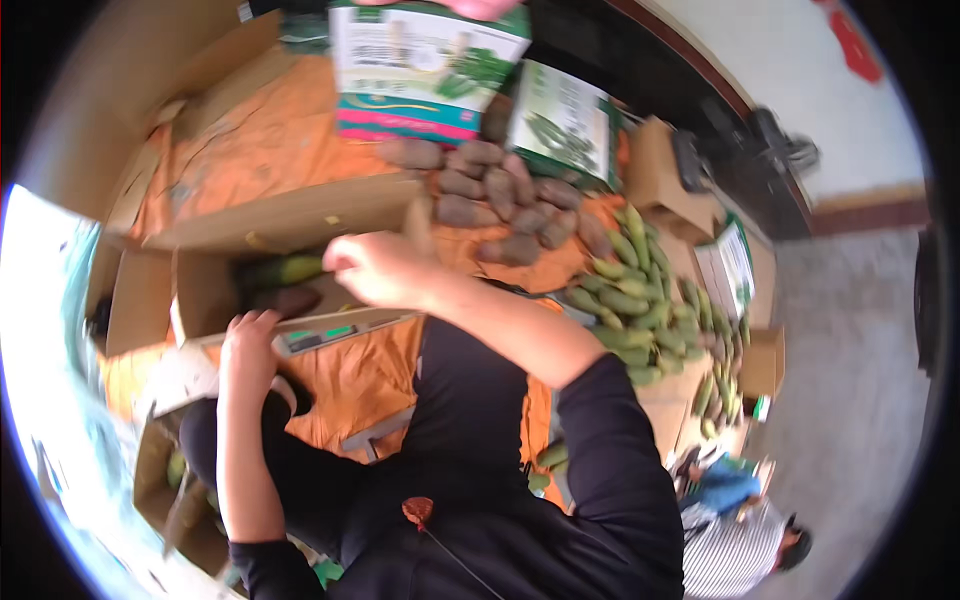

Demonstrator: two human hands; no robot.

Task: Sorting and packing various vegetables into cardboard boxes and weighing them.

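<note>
An open cardboard box (300, 215) lies in front of me on orange sheeting. Inside it are a long green vegetable (298, 268) with a yellowish end and a reddish-brown root vegetable (290, 300). My left hand (248, 345) is at the box's near edge, its fingers bent over the rim. Over the box's right part hangs my right hand (375, 270), fingers curled together beside the green vegetable's end. Whether anything small is between those fingers is hidden.
Reddish-brown root vegetables (500, 190) lie piled beyond the box, before printed cartons (430, 70). Many green vegetables (640, 300) are heaped at right. Another box (180, 500) stands at lower left. A person in a striped top (735, 555) is at lower right.
</note>
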